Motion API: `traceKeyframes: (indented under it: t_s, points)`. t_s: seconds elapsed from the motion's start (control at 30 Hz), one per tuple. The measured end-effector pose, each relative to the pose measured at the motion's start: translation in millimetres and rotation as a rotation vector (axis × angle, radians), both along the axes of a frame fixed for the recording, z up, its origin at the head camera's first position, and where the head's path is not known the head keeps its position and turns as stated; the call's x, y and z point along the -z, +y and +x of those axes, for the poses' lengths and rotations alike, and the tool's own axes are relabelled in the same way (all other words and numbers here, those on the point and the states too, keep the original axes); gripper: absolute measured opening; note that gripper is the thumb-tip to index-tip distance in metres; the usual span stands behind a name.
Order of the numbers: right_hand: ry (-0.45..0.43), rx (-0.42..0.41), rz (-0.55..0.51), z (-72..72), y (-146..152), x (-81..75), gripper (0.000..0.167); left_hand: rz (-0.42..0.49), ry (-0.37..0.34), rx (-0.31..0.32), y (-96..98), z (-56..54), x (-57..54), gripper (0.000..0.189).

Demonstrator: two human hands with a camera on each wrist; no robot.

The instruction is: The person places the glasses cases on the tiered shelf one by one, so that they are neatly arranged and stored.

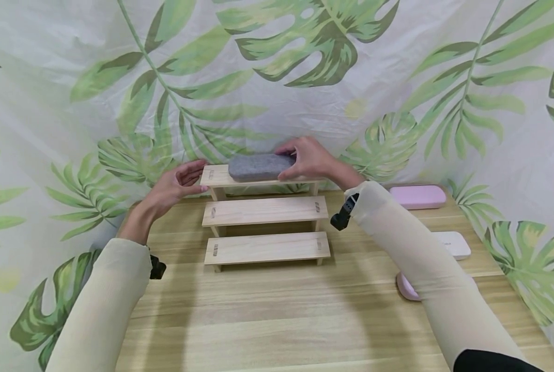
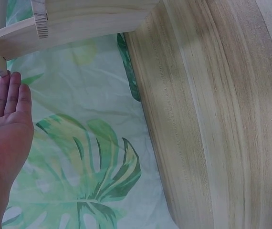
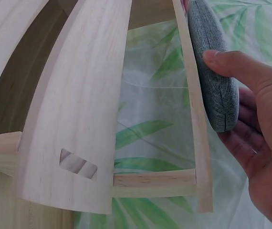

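Note:
A pale three-tier wooden riser [image 1: 265,211] stands on the table in the head view. On its top tier lies a grey fabric-covered case [image 1: 260,168], rounded at the ends. My right hand [image 1: 310,157] grips the case's right end, thumb on the near side and fingers behind. The right wrist view has the thumb pressed to the grey case [image 3: 214,71], fingers under its far side. At the top tier's left end is my left hand [image 1: 177,181], its thumb by the front corner. In the left wrist view the left hand's straight fingers [image 2: 12,98] reach the riser's edge.
To the right on the table lie a pink case [image 1: 417,197] and a white case [image 1: 454,245]. Another pink object [image 1: 407,288] is partly hidden under the right sleeve. A leaf-patterned cloth [image 1: 305,113] hangs close behind the riser and along the sides.

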State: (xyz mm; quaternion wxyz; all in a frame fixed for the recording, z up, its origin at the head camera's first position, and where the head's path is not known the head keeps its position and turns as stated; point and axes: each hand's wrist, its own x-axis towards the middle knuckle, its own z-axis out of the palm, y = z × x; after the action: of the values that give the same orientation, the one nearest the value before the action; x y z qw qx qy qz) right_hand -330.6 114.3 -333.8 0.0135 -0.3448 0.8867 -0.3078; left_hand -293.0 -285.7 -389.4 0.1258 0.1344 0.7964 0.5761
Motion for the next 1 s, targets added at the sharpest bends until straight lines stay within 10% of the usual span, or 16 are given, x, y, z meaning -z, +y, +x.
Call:
traceKeyframes:
  t_s: [1.0]
  points:
    - [0.004, -0.045, -0.072, 11.3, 30.9, -12.4, 0.069, -0.007, -0.009, 0.008, 2.8, -1.2, -0.4, 0.081]
